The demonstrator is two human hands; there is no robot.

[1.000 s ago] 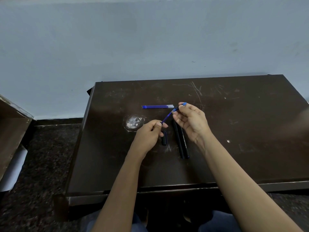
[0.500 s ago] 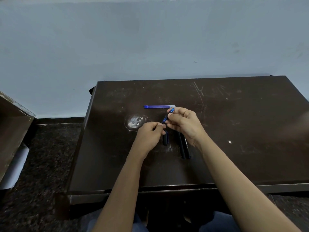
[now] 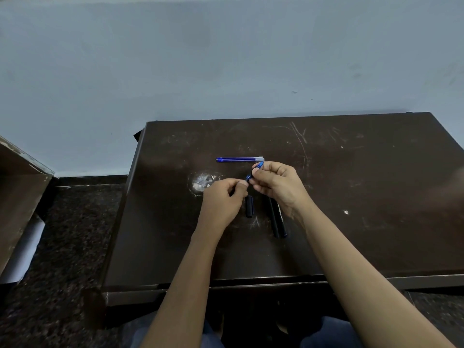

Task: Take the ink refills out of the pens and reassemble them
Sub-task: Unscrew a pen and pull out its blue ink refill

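Note:
Both hands meet over the middle of the dark brown table [image 3: 364,222]. My right hand [image 3: 277,183] pinches a blue pen [image 3: 254,171] held slanted above the table, its upper end showing past my fingers. My left hand [image 3: 223,199] grips the pen's lower end with closed fingers. Two blue ink refills [image 3: 238,159] lie side by side just beyond my hands. A short black cap [image 3: 249,206] lies below my left fingers. Two black pens [image 3: 277,218] lie side by side under my right wrist, partly hidden.
A round pale scuff [image 3: 203,183] marks the table left of my hands. A brown board [image 3: 17,194] leans at the far left above white paper [image 3: 22,254] on the dark speckled floor. A pale blue wall stands behind the table.
My hands have drawn closer together, and far less of the blue pen shows between them than a second ago. The refills, cap and black pens have not moved.

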